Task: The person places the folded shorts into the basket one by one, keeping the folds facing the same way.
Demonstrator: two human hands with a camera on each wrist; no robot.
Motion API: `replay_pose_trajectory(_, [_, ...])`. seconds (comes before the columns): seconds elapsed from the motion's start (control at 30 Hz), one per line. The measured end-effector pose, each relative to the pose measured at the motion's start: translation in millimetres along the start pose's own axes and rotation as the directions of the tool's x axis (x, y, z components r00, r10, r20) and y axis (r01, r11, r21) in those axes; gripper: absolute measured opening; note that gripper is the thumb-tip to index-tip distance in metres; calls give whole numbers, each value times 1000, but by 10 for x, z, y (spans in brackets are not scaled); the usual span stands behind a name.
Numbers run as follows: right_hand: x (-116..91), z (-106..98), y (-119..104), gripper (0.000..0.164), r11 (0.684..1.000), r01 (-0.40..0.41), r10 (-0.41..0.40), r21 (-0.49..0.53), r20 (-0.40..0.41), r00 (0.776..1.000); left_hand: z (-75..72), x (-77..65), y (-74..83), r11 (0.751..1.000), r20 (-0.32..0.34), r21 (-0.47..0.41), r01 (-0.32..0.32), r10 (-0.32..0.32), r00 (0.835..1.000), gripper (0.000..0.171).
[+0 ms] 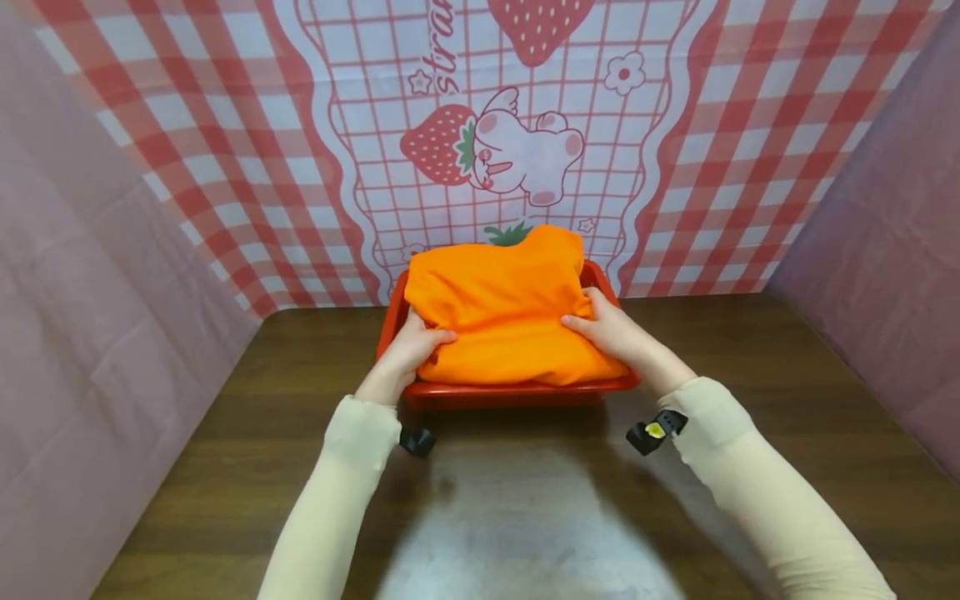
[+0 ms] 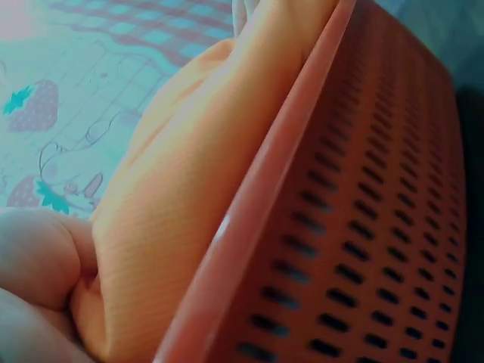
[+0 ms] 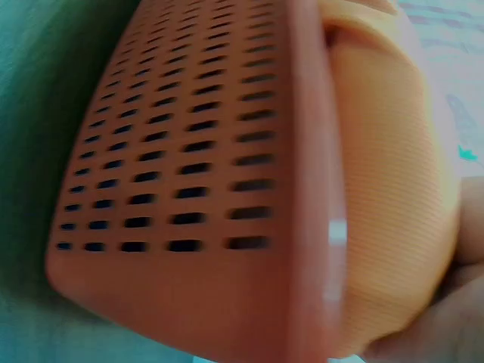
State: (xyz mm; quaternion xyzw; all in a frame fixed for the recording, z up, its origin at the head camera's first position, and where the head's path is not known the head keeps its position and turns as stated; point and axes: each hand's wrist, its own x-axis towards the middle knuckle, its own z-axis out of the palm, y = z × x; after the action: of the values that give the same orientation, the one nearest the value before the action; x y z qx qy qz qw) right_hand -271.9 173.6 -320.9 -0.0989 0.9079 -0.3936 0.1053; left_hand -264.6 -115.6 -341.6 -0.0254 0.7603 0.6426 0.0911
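A bundled orange cloth [image 1: 498, 287] fills a red plastic basket [image 1: 517, 390] and rises above its back rim. My left hand [image 1: 407, 348] grips the cloth's left side, thumb on top and the other fingers hidden beneath the fabric. On the opposite side my right hand [image 1: 613, 332] holds the cloth the same way, thumb over the fold. Slots pierce the basket's side wall [image 2: 363, 219] in the left wrist view, where the ribbed cloth [image 2: 166, 204] bulges over the rim. In the right wrist view the cloth [image 3: 393, 181] sits along the rim, pinched at its lower right.
The basket stands on a brown wooden table [image 1: 300, 417], close to a red checked cloth backdrop [image 1: 225, 158] with strawberry prints. Pale pink curtains [image 1: 97, 292] hang at both sides. A small black camera [image 1: 648, 433] is strapped to each wrist.
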Motion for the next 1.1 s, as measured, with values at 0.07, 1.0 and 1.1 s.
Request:
replay_pose_trajectory(0.07, [4, -28, -28, 67, 1000, -12, 11, 24, 26, 1000, -46, 29, 32, 999, 5, -34, 24, -24, 1000, 68])
replay_pose_trajectory(1.0, [392, -103, -345, 50, 904, 52, 23, 425, -170, 985, -72, 323, 364, 922, -33, -386, 7, -21, 999, 37])
replay_pose_trajectory(1.1, [407, -110, -347, 55, 890, 131, -35, 436, -221, 975, -63, 314, 385, 907, -41, -421, -30, 14, 999, 40])
